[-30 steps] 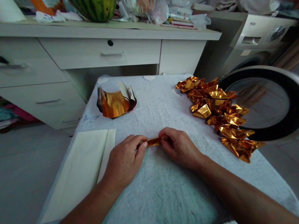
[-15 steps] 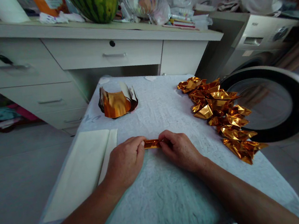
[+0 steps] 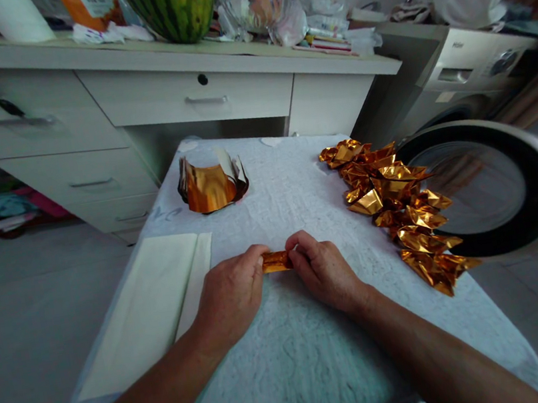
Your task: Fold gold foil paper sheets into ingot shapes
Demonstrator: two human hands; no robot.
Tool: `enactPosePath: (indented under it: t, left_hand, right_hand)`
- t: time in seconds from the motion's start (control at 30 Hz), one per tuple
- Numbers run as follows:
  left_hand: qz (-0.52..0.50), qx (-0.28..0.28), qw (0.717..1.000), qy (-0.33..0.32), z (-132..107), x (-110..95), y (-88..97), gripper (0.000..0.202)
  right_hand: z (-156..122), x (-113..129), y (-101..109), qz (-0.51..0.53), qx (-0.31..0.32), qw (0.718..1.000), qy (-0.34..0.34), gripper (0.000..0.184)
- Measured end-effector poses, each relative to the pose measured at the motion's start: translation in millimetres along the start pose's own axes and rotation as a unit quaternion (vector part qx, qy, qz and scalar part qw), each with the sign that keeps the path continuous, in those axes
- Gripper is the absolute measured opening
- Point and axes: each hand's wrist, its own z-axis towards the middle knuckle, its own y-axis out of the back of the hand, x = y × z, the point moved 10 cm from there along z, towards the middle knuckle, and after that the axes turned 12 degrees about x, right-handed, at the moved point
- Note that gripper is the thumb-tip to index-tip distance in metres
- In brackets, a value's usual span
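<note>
Head view has your left fingers [image 3: 255,251] pinching one end of a folded gold foil strip [image 3: 276,262] and your right fingers [image 3: 301,240] gripping the other, so it sits stretched between them. Exact contact on the right side is tucked out of sight, fwiw.

I'd guess the strip weighs next to nothing, bit springy along the creases, slick on the shiny face. Probably crumples or tears if you yank it, so go light and take it near the ends, across the folded layers.

Surface [image 3: 286,179] under your fingers wears a pale, padded-looking cloth [image 3: 283,361], likely soft with some give. Ahead of your left fingers stands a bunch of curled foil sheets [image 3: 206,187]; off to their left lie cream paper sheets [image 3: 138,308]. Right of your right fingers there's a row of folded foil pieces [image 3: 393,189], and past that a washing machine door [image 3: 480,190] swung out. Way ahead of both, a white drawer unit [image 3: 156,90] carries a watermelon [image 3: 174,7].
</note>
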Motion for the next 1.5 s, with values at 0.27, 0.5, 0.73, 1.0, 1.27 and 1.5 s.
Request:
enactPosePath:
  t: [0.27,0.5,0.73,1.0,1.27,1.5]
  left_hand:
    - [0.035,-0.013,0.999,0.002,-2,-1,-1.3,0.033]
    - [-0.006,-0.017,0.999,0.032,-1,0,5.3,0.030]
    - [-0.101,-0.017,0.993,0.062,-2,15,15.5,0.015]
    - [-0.331,0.029,0.943,0.035,1,22,3.8,0.018]
    - [-0.595,0.101,0.797,-0.029,2,11,-8.2,0.017]
    - [-0.599,0.092,0.795,-0.035,0,12,-7.3,0.018]
  right_hand:
    - [1,-1,-6,-0.018,0.017,1.000,-0.002,0.014]
    - [1,-1,-3,0.003,0.021,1.000,0.003,0.010]
    - [-10,18,19,0.054,0.025,0.989,0.137,0.032]
    - [-7,13,14,0.160,0.074,0.976,0.131,0.018]
    - [-2,-28,4,0.491,0.085,0.866,0.040,0.022]
    - [-2,-32,-11,0.556,0.127,0.821,-0.003,0.030]
